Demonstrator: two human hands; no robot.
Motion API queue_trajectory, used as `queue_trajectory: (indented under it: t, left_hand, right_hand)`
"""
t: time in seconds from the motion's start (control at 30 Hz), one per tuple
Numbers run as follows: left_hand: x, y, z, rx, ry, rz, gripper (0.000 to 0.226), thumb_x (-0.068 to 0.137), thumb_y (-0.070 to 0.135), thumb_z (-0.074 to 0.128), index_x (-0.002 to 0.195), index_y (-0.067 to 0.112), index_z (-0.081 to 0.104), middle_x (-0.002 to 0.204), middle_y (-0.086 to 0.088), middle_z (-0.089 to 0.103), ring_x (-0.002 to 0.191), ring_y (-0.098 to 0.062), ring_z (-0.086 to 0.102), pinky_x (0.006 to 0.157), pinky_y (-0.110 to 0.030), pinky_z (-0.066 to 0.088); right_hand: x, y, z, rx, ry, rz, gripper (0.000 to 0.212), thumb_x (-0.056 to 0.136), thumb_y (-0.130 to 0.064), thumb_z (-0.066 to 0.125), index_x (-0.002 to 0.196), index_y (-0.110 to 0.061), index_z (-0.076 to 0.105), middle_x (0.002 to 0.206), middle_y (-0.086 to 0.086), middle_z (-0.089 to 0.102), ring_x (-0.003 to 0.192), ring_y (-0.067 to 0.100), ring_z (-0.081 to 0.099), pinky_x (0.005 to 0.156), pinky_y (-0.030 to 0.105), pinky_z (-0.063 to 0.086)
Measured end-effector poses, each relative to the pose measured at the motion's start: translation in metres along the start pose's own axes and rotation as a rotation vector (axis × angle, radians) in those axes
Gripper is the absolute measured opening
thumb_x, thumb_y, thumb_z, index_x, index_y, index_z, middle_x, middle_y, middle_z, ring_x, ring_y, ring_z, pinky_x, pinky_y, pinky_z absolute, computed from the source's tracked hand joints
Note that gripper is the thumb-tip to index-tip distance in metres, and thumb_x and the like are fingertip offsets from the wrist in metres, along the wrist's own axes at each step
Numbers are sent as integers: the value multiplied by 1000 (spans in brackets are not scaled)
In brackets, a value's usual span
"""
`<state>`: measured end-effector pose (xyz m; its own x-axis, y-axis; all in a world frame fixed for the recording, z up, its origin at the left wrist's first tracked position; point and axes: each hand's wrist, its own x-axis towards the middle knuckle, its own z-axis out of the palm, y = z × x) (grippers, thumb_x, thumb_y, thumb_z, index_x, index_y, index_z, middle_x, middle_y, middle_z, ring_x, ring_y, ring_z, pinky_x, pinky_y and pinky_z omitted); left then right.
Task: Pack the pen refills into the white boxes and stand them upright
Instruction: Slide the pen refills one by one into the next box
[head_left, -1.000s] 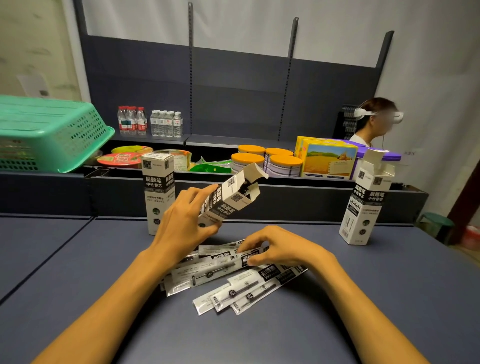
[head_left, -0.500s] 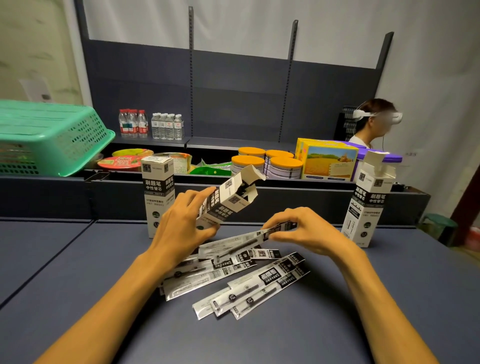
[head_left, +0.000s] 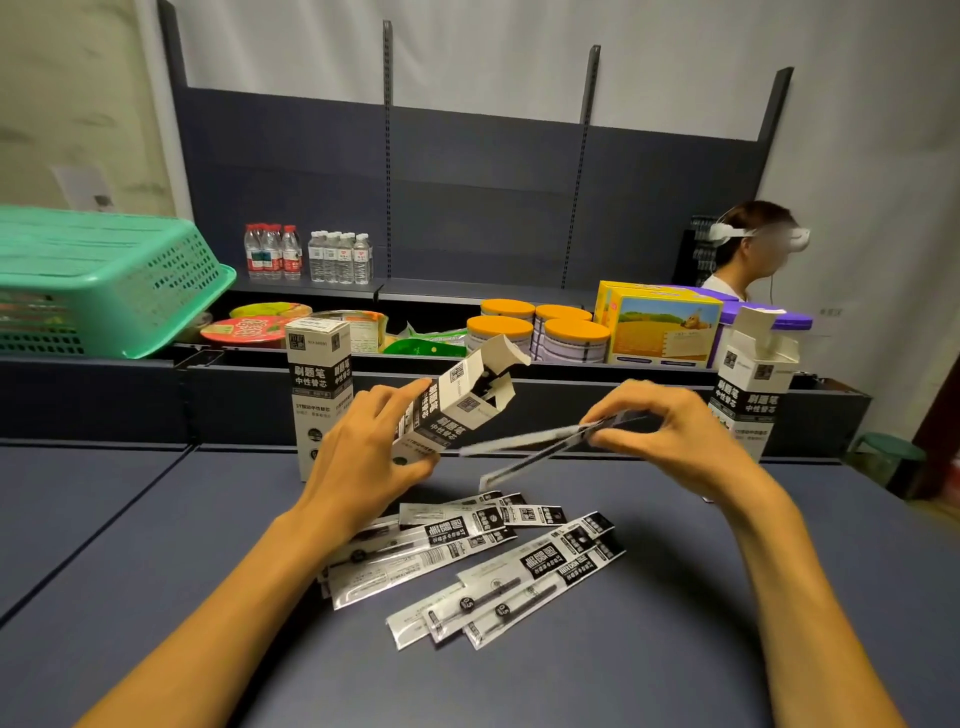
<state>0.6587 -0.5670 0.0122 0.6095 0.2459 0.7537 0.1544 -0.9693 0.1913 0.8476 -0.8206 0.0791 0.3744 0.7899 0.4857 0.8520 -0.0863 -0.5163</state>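
Observation:
My left hand (head_left: 363, 457) grips a white box (head_left: 457, 410) tilted in the air, its flaps open toward the upper right. My right hand (head_left: 670, 436) pinches two or three packaged pen refills (head_left: 535, 447), blurred, held above the table and pointing left toward the box. Several more packaged refills (head_left: 467, 561) lie in a loose pile on the dark blue table (head_left: 156, 571) below my hands. A closed white box (head_left: 318, 395) stands upright behind my left hand. Another white box (head_left: 753, 389) with its top flap open stands upright at the right.
A green plastic basket (head_left: 104, 280) sits on the ledge at left. Behind the table a shelf holds water bottles (head_left: 306, 254), bowls, orange-lidded tins (head_left: 540, 332) and a yellow carton (head_left: 660, 327). A person wearing a headset (head_left: 753, 254) is at the back right.
My right hand picked refills off the pile and lifted them up and to the right, level with the tilted box. My left hand kept holding the box in about the same place.

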Motion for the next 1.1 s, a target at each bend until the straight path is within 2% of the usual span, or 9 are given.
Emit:
queue_trajectory:
  t: [0.13, 0.27, 0.4, 0.83, 1.1]
  left_hand:
    - [0, 0, 0, 1, -8, 0, 85, 70, 31, 82, 143, 24, 38, 114, 0, 55, 99, -13, 48, 70, -26, 49]
    - [0, 1, 1, 6, -6, 9, 84, 71, 31, 82, 143, 23, 40, 114, 0, 56, 98, -13, 48, 67, -25, 48]
    - [0, 2, 1, 12, -17, 16, 83, 71, 31, 81, 143, 23, 40, 115, 0, 56, 99, -14, 50, 68, -30, 53]
    - [1, 2, 1, 33, -21, 12, 82, 70, 31, 82, 141, 24, 42, 113, 1, 56, 97, -16, 51, 68, -31, 53]
    - [1, 3, 2, 26, -33, 26, 82, 70, 31, 82, 141, 23, 43, 114, 1, 56, 98, -15, 50, 70, -31, 52]
  right_hand:
    - [-1, -1, -21, -18, 208, -70, 20, 78, -35, 67, 96, -27, 70, 98, -9, 66, 97, 13, 60, 85, 43, 53]
    - [7, -2, -25, -255, 332, -144, 22, 82, -31, 67, 101, -21, 68, 100, -4, 64, 98, 19, 58, 87, 52, 48]
    - [15, -5, -15, -442, 389, -184, 19, 82, -25, 70, 100, -21, 69, 98, 0, 66, 97, 20, 57, 87, 50, 44]
    - [18, -17, -8, -605, 403, -305, 16, 80, -20, 75, 96, -18, 71, 96, 3, 67, 95, 26, 59, 86, 44, 41]
    - [18, -20, -8, -617, 350, -306, 17, 82, -29, 67, 96, -21, 72, 96, 1, 67, 95, 25, 59, 88, 43, 39]
